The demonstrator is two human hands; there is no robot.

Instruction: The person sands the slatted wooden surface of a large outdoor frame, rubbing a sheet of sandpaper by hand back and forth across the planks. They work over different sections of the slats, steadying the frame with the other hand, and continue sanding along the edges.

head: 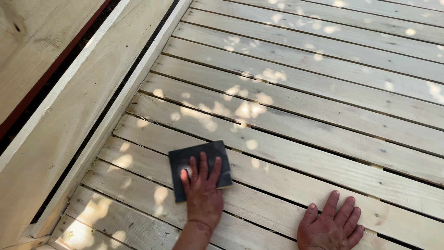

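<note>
Left hand (pixel 202 192) spread flat, pressing dark sanding pad (pixel 200 167) onto slats (pixel 296 115) near the left rail (pixel 115 111). Right hand (pixel 332 226) open, braced, holding nothing. Pad judged light, flexible, gritty; best held from above by palm pressure

My left hand (pixel 202 192) covers the middle and near edge of the dark sanding pad (pixel 200 167), so I can't see that part. My right hand (pixel 331 224) is cut off at the bottom edge, wrist unseen.
</note>
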